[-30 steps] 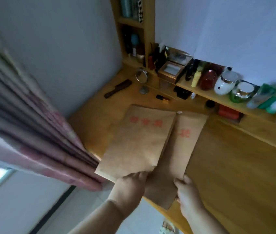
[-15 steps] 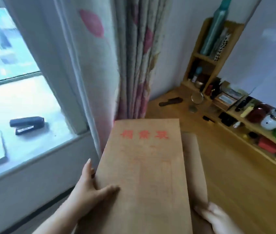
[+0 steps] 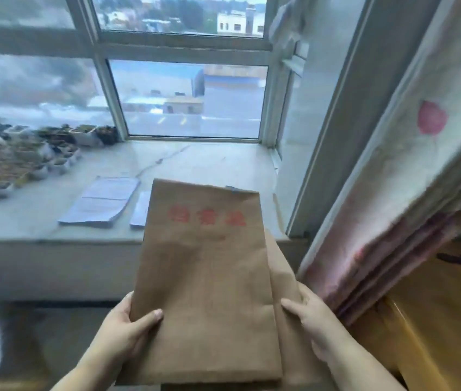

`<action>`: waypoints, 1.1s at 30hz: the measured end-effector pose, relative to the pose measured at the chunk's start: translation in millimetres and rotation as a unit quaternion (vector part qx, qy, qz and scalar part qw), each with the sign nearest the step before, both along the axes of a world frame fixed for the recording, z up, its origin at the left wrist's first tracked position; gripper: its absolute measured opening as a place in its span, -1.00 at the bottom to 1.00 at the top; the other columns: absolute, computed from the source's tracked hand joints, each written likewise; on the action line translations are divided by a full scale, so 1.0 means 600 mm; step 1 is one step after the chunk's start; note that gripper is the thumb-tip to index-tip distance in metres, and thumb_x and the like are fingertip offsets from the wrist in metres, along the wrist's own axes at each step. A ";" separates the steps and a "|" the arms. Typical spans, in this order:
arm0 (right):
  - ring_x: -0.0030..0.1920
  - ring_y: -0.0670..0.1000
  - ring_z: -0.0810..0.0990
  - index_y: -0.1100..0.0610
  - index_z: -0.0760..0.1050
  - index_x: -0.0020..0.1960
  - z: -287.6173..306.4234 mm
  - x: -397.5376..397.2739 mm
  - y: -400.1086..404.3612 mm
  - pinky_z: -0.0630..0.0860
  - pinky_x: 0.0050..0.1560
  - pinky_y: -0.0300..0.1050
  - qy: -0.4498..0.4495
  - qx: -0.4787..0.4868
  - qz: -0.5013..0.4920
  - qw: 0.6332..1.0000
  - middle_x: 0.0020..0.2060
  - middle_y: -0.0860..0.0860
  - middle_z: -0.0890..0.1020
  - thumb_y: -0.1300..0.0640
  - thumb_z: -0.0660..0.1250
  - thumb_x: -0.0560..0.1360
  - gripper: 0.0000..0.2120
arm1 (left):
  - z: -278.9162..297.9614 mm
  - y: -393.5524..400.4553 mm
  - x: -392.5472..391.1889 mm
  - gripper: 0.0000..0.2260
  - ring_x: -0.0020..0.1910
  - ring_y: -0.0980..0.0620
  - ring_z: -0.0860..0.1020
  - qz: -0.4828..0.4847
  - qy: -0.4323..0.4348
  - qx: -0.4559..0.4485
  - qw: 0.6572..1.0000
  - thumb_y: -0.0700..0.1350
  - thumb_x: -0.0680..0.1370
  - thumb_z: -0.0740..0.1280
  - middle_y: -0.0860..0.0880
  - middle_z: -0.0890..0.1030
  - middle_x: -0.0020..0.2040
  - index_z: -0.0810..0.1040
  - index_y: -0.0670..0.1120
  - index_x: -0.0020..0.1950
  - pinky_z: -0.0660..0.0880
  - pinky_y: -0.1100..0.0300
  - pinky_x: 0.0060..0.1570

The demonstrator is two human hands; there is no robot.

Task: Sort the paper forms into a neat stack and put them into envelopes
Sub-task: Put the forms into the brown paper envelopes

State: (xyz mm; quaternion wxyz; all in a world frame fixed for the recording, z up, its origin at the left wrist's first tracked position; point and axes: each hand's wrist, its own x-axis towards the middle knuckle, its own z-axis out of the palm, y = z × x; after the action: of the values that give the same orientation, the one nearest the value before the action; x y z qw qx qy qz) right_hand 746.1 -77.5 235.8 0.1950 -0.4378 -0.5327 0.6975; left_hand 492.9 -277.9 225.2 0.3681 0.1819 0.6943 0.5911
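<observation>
Two flat brown kraft envelopes point(image 3: 206, 277) (red print), each hand's point(image 3: 123, 331) grip pinching an edge

Two brown paper envelopes, one over the other. Top envelope point(image 3: 209, 280) faces up, three red characters printed near its far end, held off the windowsill point(image 3: 209, 162) in both hands. Second envelope point(image 3: 283, 277) shows only along the right edge. Paper forms point(image 3: 101, 203): loose white stack flat on the windowsill, corners curled; another white sheet point(image 3: 139, 210) just beside, partly hidden by the top envelope.
</observation>
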 end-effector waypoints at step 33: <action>0.04 0.06 0.67 0.16 0.59 0.18 0.180 -0.437 0.061 0.54 -0.05 -0.13 0.088 0.047 0.280 0.955 0.02 0.10 0.70 0.28 0.18 0.60 -0.73 | 0.052 -0.065 -0.218 -0.71 -0.17 -0.19 0.67 0.223 -0.244 0.211 0.920 -0.31 0.43 0.25 -0.31 0.64 0.03 0.60 -0.23 0.11 0.63 -0.03 -0.24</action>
State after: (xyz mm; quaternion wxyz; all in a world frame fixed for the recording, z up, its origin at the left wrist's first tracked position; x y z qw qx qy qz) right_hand 484.0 -41.1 343.7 0.0578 -0.1983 -0.6467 0.7342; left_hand 362.1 -317.1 256.6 0.3375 -0.0539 0.4647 0.8168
